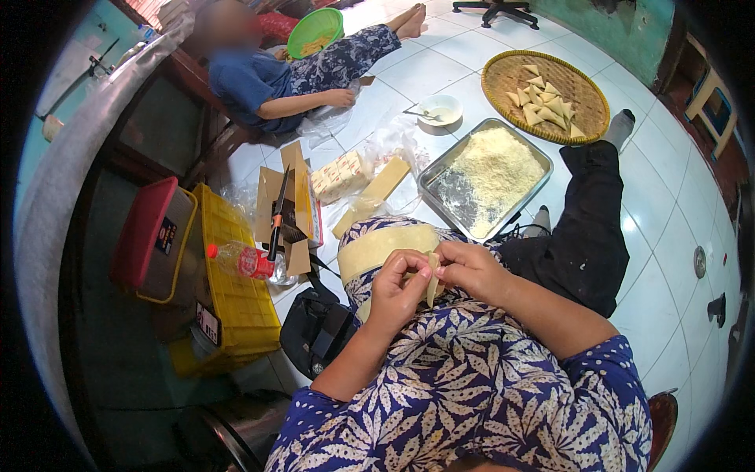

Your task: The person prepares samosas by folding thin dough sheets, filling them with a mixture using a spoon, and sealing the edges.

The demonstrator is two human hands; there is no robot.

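My left hand (406, 284) and my right hand (469, 268) meet over my lap, pinching a folded piece of pale dough sheet (433, 283) between the fingertips of both. Another strip of dough sheet (383, 246) lies across my patterned clothing, just beyond my left hand. Ahead of my hands, a metal tray (427, 192) holds a heap of grated pale filling, probably cheese (501, 165). Farther off, several folded dough triangles (551, 106) rest on a round woven bamboo tray (495, 94). A white bowl (453, 107) with a spoon stands beyond the metal tray.
To the left are an opened cardboard box (268, 194), a long knife (277, 218), a plastic bottle (245, 261), a yellow crate (236, 283) and a black bag (318, 330). A stack of dough sheets (380, 186) lies ahead. Another person (253, 88) sits beside a green basin (337, 25).
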